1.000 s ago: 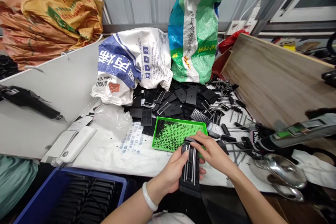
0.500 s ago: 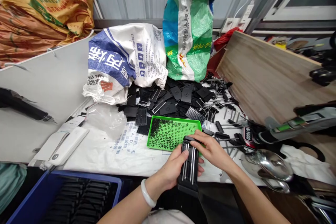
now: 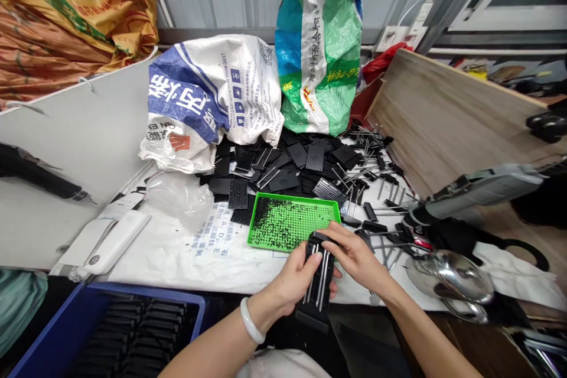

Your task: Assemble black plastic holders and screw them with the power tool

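My left hand [image 3: 290,277] is closed around a black plastic frame with metal rods [image 3: 317,289], its thumb lying over the rods. The frame is tilted, with its far end near the tray and its thicker block end toward my body. My right hand [image 3: 354,253] grips the far end, thumb and fingers pressed on it; whether a small part sits under those fingertips I cannot see. Just beyond both hands lies a green tray [image 3: 333,207] with many tiny black pieces, thickest at its left side.
Black plates [image 3: 286,181] and rod pieces are heaped behind the tray. At right hangs a grey power screwdriver [image 3: 482,192], above a metal bowl [image 3: 463,277]. Another black screwdriver [image 3: 42,174] hangs at left. A blue crate [image 3: 146,294] of black parts stands lower left.
The frame's near end has swung slightly left in my hands. The grey screwdriver at right has swung left and up. Both hands keep their grip.
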The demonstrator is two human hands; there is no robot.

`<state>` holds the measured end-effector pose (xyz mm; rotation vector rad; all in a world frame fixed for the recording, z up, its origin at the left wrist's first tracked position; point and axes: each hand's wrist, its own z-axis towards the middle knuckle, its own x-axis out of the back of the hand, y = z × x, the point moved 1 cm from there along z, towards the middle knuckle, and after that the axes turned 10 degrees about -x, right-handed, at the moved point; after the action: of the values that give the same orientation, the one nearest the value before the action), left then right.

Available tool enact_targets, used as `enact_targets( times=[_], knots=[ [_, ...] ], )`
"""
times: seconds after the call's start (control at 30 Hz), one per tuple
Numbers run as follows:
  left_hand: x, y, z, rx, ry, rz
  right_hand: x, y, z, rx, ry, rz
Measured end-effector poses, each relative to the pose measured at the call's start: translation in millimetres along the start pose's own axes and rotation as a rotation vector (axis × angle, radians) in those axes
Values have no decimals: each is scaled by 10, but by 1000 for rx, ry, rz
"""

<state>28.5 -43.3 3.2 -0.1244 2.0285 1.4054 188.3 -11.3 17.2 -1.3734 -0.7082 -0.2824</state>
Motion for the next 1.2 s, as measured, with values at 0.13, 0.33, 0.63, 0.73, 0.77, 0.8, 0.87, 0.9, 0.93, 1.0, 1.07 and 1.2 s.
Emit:
enact_targets(
  times=[0.13,0.33,0.63,0.73,0.77,0.8,0.87,0.9,0.93,1.0,1.07,1.2],
  knots=[
    [47,-30,9,-58,13,90,-19,-19,11,-63,8,-10],
    [120,106,-39,-93,57,38,-71,-21,32,-162,87,182],
    [182,118,-12,-153,121,78,-471,-286,53,-294,158,598],
    [181,124,10,-243,158,93,-474,-306,77,-278,178,576],
    [180,118,15,-248,169,90,-476,-293,82,-278,177,560],
    [180,109,16,-231,178,82,-479,-271,87,-286,172,545],
    [188,94,5,-156,198,61,-470,-216,110,-306,152,523],
    [196,96,-5,-125,203,52,-447,-187,137,-304,118,504],
    [206,108,-17,-111,198,44,-406,-159,183,-280,66,472],
    [231,161,-32,-140,168,9,-253,-91,342,-189,-1,301],
    [265,233,-29,-196,162,-61,-23,19,596,-114,75,5],
    [359,343,7,-250,241,-205,397,354,1171,-189,335,-384]
  ],
)
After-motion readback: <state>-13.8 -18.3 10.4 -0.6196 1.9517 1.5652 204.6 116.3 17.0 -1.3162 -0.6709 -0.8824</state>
